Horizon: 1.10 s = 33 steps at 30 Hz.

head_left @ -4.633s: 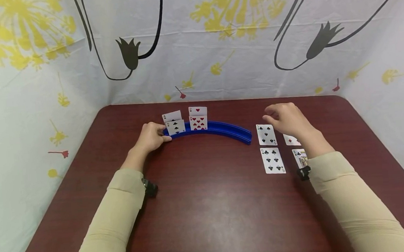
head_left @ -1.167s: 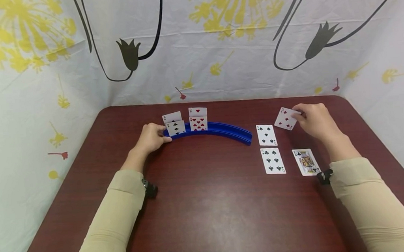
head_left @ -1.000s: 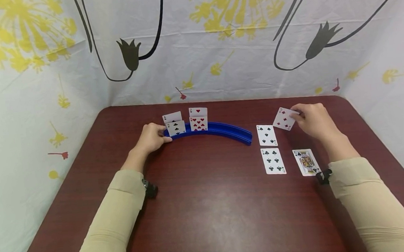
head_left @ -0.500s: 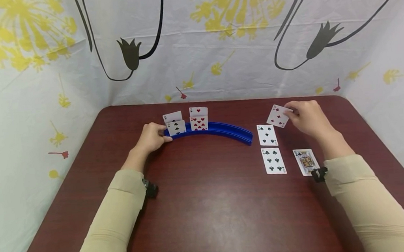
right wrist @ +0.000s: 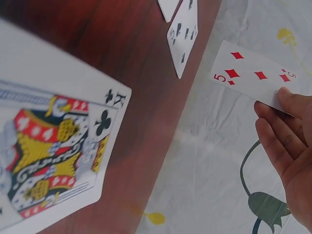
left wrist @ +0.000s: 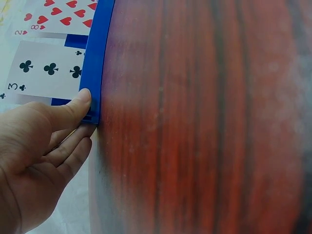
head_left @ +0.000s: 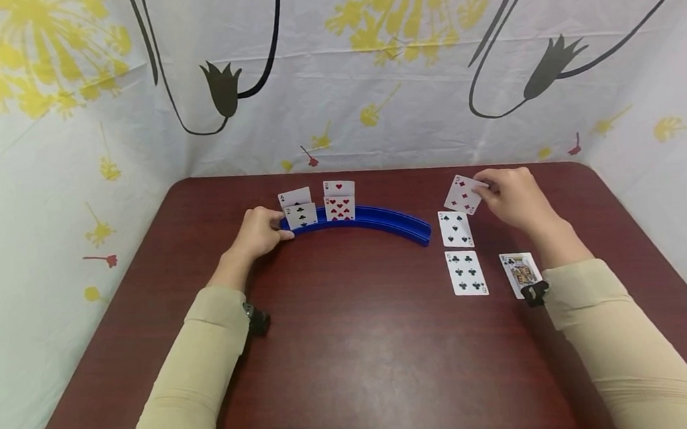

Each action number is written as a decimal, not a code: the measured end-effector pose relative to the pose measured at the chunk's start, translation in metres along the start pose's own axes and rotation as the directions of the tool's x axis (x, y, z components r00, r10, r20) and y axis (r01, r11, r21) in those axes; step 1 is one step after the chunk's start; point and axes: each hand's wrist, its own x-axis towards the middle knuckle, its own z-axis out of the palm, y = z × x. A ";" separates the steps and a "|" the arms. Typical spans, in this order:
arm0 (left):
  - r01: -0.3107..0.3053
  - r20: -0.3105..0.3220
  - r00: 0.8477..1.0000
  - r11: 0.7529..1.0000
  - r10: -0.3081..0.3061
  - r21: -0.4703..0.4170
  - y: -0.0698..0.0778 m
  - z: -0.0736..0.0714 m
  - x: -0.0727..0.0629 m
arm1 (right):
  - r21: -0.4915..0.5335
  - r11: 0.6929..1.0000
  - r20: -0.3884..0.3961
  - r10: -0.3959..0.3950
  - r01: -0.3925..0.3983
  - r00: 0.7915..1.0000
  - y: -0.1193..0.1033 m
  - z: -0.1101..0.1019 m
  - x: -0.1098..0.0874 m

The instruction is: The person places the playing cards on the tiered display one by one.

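My left hand (head_left: 260,232) pinches the left end of a curved blue card holder (head_left: 380,219), thumb in front, as the left wrist view shows. In the holder stand the three of clubs (left wrist: 46,69) with an ace (head_left: 295,197) behind it. Beside them is the eight of hearts (head_left: 339,208) with the two of hearts (head_left: 339,187) behind. My right hand (head_left: 514,197) pinches the five of diamonds (right wrist: 253,73) by its right edge, raised off the table. That card is just behind the five of spades (head_left: 456,229), which lies face up.
The six of clubs (head_left: 466,273) lies in front of the five of spades. Under the right wrist lies the king of clubs (head_left: 520,270), partly covered by the black wrist camera (head_left: 534,294). A patterned white cloth (head_left: 409,128) walls the reddish-brown table (head_left: 354,348).
My right hand has taken up the five of diamonds from the right of the five of spades and carried it leftward. The left hand keeps its grip on the card holder.
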 end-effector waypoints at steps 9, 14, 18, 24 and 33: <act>0.004 0.007 1.000 1.000 -0.004 0.006 0.001 -0.003 0.001 | 0.037 0.999 -0.030 -0.029 0.030 0.999 -0.009 0.006 0.010; 0.005 0.007 1.000 1.000 -0.005 0.003 0.002 -0.002 0.000 | 0.067 0.997 -0.030 -0.036 0.038 0.999 -0.015 0.011 0.015; 0.003 0.006 1.000 1.000 -0.003 0.001 0.002 -0.002 0.000 | 0.080 0.996 -0.030 -0.042 0.044 0.999 -0.020 0.013 0.018; -0.008 0.004 1.000 1.000 0.008 -0.001 0.001 0.000 0.001 | 0.091 0.995 -0.017 -0.039 0.040 0.999 -0.028 0.015 0.021; 0.007 0.007 1.000 1.000 -0.007 -0.013 0.002 -0.001 0.001 | 0.095 0.994 -0.013 -0.059 0.060 0.998 -0.037 0.019 0.030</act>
